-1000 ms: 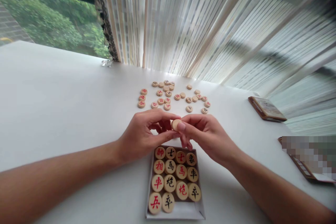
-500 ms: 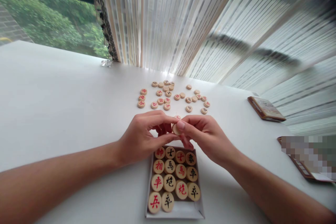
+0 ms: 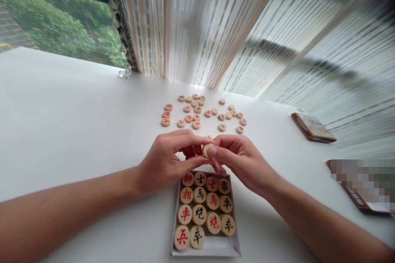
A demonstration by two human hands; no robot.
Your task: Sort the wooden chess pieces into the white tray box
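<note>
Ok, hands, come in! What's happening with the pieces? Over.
Right fingers pinching blank-faced disc; left fingers alongside, grip unclear. Box: far edge partly hidden by fingers.

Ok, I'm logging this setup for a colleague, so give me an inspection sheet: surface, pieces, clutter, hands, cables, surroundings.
Surface: white tabletop.
Pieces: fourteen lettered discs face up in an open box; loose discs, some blank side up, scattered beyond the hands.
Clutter: brown-edged flat box at right; second flat item nearer, partly pixelated.
Hands: left hand and right hand meet around a blank-faced disc, right thumb on it.
Cables: nothing seen.
Surroundings: striped curtain; greenery outside at left.
</note>
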